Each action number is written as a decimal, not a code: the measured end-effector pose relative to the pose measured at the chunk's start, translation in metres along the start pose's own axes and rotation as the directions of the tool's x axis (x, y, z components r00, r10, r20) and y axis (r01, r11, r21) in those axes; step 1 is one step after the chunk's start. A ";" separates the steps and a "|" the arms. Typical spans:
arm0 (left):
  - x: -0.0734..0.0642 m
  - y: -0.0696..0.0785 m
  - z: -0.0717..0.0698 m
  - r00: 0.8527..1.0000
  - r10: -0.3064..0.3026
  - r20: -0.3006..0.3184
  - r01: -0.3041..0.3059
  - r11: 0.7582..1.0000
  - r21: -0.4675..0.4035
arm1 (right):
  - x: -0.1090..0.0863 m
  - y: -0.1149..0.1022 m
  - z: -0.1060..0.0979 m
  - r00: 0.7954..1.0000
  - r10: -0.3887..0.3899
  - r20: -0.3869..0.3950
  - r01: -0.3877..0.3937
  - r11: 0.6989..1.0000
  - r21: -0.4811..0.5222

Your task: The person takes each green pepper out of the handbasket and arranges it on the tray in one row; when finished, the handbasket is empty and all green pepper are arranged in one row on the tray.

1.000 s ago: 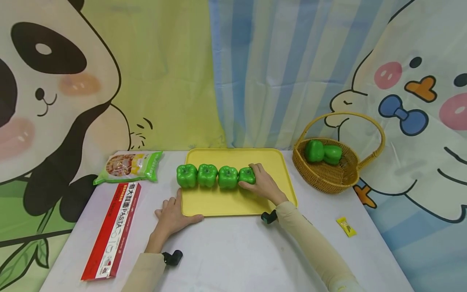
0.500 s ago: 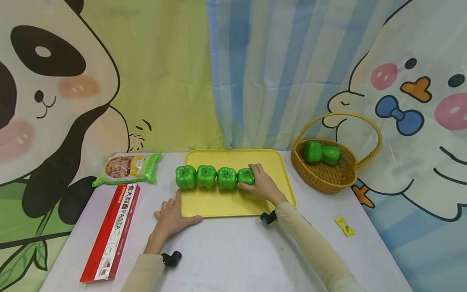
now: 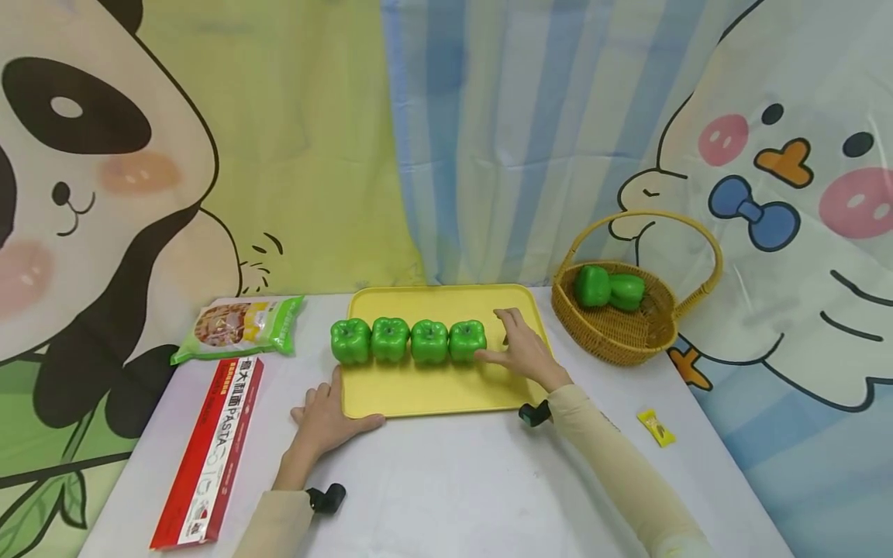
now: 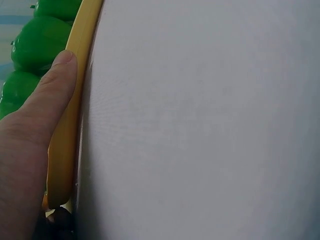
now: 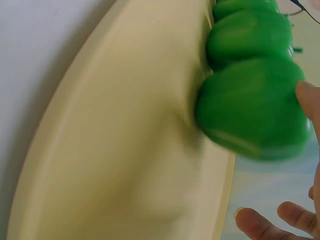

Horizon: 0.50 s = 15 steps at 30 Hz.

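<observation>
Several glossy green bell peppers stand in a side-by-side row across the yellow tray (image 3: 432, 393). My right hand (image 3: 526, 355), fingers spread, hovers just right of the end pepper (image 3: 466, 341). In the right wrist view, the thumb overlaps the edge of that pepper (image 5: 252, 107), while the other fingers stand apart from it; whether the thumb touches cannot be told. My left hand (image 3: 326, 418) rests at the tray's front left corner. Its thumb lies along the front edge and a finger reaches up the left side. The left wrist view has that thumb against the tray rim (image 4: 70, 130).
A wicker basket (image 3: 617, 341) with a tall handle stands right of the tray and holds two green peppers (image 3: 608, 287). At left lie a green food packet (image 3: 237, 327) and a long red pasta box (image 3: 208, 453). A small yellow sachet (image 3: 656, 428) lies at right.
My right hand has let go of the end pepper and moved a little to the right, its fingers spreading. The pepper stays in the row. My left hand keeps its place on the tray.
</observation>
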State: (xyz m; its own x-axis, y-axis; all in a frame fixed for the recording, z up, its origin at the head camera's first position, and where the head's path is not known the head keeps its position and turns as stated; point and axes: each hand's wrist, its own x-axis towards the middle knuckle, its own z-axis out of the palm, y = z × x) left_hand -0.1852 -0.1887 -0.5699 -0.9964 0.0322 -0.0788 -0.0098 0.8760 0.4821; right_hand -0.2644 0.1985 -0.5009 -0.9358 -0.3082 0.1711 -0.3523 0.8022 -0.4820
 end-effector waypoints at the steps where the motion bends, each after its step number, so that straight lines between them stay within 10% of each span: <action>1: 0.000 0.000 0.000 1.000 -0.002 0.001 0.002 1.000 0.000 | -0.001 0.003 -0.003 1.000 0.000 -0.007 0.000 1.000 0.003; 15: 0.001 0.000 0.001 1.000 -0.006 0.009 0.006 1.000 0.005 | -0.020 0.058 -0.067 0.987 0.107 -0.123 -0.106 0.994 0.012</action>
State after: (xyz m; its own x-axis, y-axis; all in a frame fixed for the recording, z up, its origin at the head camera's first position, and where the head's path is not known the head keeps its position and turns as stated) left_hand -0.1859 -0.1886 -0.5708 -0.9955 0.0309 -0.0896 -0.0157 0.8785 0.4775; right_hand -0.2669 0.2854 -0.4744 -0.9624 -0.1555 0.2227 -0.2507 0.8240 -0.5082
